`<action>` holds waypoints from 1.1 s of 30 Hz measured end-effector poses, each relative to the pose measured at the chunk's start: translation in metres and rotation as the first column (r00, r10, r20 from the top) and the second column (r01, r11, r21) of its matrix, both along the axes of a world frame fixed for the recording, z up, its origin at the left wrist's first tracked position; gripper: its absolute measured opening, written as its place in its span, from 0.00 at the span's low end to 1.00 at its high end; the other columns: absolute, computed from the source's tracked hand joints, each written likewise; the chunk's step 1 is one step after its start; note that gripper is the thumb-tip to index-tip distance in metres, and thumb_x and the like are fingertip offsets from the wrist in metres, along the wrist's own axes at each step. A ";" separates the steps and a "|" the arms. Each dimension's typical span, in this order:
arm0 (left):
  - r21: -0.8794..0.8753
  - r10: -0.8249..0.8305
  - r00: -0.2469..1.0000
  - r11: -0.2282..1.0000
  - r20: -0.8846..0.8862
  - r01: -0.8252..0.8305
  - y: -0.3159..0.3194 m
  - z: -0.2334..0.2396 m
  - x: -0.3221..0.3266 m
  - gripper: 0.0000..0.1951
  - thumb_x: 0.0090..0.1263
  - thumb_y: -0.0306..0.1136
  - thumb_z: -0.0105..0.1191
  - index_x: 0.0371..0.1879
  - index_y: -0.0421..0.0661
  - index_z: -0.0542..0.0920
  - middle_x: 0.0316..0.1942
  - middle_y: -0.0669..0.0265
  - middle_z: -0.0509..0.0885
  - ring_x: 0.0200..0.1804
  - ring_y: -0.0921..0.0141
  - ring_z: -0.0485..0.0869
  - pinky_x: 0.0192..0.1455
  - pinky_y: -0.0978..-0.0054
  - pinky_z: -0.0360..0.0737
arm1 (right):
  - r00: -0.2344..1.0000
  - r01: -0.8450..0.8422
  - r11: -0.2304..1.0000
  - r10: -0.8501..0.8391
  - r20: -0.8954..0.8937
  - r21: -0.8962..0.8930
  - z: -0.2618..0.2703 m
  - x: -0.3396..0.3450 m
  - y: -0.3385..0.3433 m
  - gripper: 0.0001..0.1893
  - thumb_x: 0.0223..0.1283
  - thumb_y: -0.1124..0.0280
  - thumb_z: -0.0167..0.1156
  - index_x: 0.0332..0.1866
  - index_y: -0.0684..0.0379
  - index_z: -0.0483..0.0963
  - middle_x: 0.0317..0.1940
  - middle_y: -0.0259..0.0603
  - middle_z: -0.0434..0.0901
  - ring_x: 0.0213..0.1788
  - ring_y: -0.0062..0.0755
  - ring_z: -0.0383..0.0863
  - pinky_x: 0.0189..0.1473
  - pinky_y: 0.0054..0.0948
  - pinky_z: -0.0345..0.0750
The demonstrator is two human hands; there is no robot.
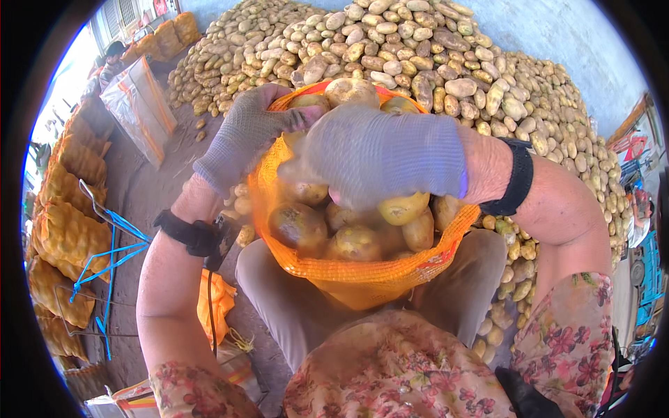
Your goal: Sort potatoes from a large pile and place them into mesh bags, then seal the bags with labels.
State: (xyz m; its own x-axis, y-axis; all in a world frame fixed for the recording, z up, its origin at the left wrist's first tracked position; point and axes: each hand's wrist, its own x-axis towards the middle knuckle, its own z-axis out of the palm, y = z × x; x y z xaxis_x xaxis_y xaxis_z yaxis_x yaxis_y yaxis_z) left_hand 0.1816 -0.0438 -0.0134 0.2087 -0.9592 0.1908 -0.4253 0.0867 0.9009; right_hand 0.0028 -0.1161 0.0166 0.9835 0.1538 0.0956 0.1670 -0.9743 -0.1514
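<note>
An orange mesh sack point(360, 285) stands between my knees, its mouth spread wide and large potatoes point(354, 243) filling it to near the rim. My left hand point(248, 125), in a grey knitted glove, grips the sack's far-left rim, with the thumb over the inside edge. Reaching across the mouth, my right hand point(360, 157) wears a similar glove and is blurred. It is just above or against the potatoes; its fingers are mostly hidden, so I cannot tell whether it holds one. A big potato point(351, 93) sits at the far rim beyond it.
A large potato heap point(407, 47) rises ahead against a blue wall point(554, 36) and runs down my right side. Filled mesh sacks point(73, 230) line the left. Nearby are blue straps point(112, 256), an orange mesh bundle point(215, 303) and an upright whitish sack point(138, 109) beside another person point(112, 65).
</note>
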 end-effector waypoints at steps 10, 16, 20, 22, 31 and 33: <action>0.010 -0.059 0.990 0.998 -0.125 0.061 -0.002 -0.005 0.012 0.23 0.63 0.35 0.66 0.52 0.35 0.75 0.43 0.64 0.83 0.43 0.77 0.81 0.47 0.80 0.80 | 0.920 0.377 0.867 -0.310 -0.240 0.325 0.022 0.001 0.040 0.17 0.44 0.64 0.64 0.41 0.59 0.75 0.28 0.44 0.78 0.33 0.47 0.81 0.35 0.41 0.76; -0.049 -0.140 0.985 0.990 -0.102 0.136 -0.006 -0.018 0.023 0.26 0.60 0.38 0.67 0.53 0.35 0.75 0.44 0.65 0.82 0.44 0.77 0.80 0.50 0.80 0.79 | 0.995 -0.074 0.960 0.088 0.042 -0.269 0.002 -0.006 0.004 0.18 0.46 0.65 0.63 0.45 0.57 0.73 0.35 0.45 0.78 0.40 0.48 0.81 0.42 0.42 0.76; -0.005 -0.074 0.997 0.997 -0.034 0.074 -0.005 -0.017 0.021 0.26 0.61 0.39 0.67 0.52 0.35 0.75 0.44 0.65 0.82 0.44 0.77 0.80 0.49 0.80 0.78 | 0.998 -0.046 0.969 0.035 -0.049 -0.244 -0.008 -0.006 0.003 0.19 0.50 0.67 0.61 0.49 0.57 0.72 0.39 0.47 0.77 0.44 0.48 0.79 0.45 0.42 0.76; 0.011 -0.065 0.998 0.998 -0.019 0.065 -0.001 -0.016 0.021 0.25 0.62 0.38 0.66 0.52 0.35 0.75 0.44 0.65 0.82 0.44 0.77 0.80 0.49 0.80 0.78 | 0.997 -0.075 0.968 0.076 -0.002 -0.239 -0.004 -0.002 0.003 0.20 0.51 0.67 0.60 0.52 0.57 0.72 0.39 0.47 0.77 0.46 0.48 0.79 0.46 0.42 0.76; 0.015 -0.037 0.995 0.999 -0.092 0.038 0.000 -0.004 0.006 0.22 0.65 0.39 0.65 0.52 0.37 0.77 0.42 0.67 0.82 0.41 0.79 0.80 0.46 0.82 0.78 | 0.963 -0.099 0.969 0.037 -0.265 -0.225 -0.002 0.025 0.010 0.23 0.52 0.66 0.61 0.55 0.57 0.73 0.44 0.52 0.79 0.47 0.50 0.81 0.49 0.42 0.76; 0.017 -0.028 0.999 0.999 -0.032 0.029 -0.002 -0.001 0.007 0.23 0.64 0.39 0.65 0.51 0.37 0.77 0.41 0.68 0.82 0.41 0.79 0.80 0.45 0.82 0.78 | 0.934 -0.085 0.924 -0.057 -0.353 -0.374 0.007 0.022 0.020 0.21 0.54 0.65 0.59 0.54 0.56 0.74 0.45 0.51 0.78 0.46 0.50 0.81 0.49 0.41 0.76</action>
